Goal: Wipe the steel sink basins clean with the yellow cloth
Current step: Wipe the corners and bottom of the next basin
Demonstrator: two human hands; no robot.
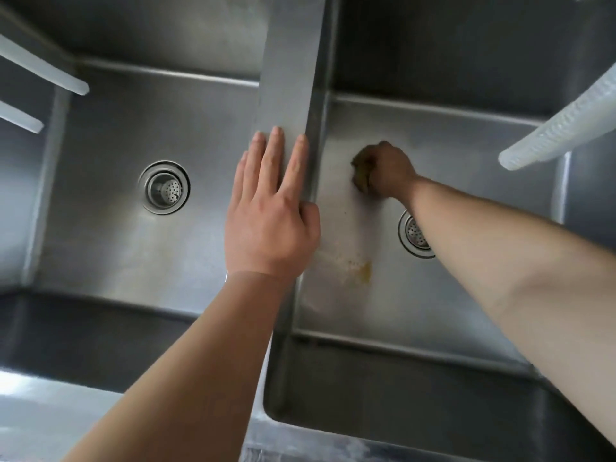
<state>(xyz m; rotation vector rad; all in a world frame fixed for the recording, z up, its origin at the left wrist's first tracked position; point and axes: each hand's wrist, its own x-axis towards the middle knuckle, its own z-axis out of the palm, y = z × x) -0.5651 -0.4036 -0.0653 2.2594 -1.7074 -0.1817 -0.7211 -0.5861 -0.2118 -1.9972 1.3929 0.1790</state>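
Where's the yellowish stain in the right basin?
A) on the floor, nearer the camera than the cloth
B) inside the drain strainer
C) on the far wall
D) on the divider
A: the stain sits on the right basin floor, nearer the camera than the yellow cloth in the right hand.

Grey brushed-steel sink basins; dull yellow cloth; yellowish-brown stain on right basin floor; translucent white hoses, mesh-patterned; silver perforated drain strainers.

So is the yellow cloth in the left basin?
No, the right hand presses the yellow cloth into the right basin.
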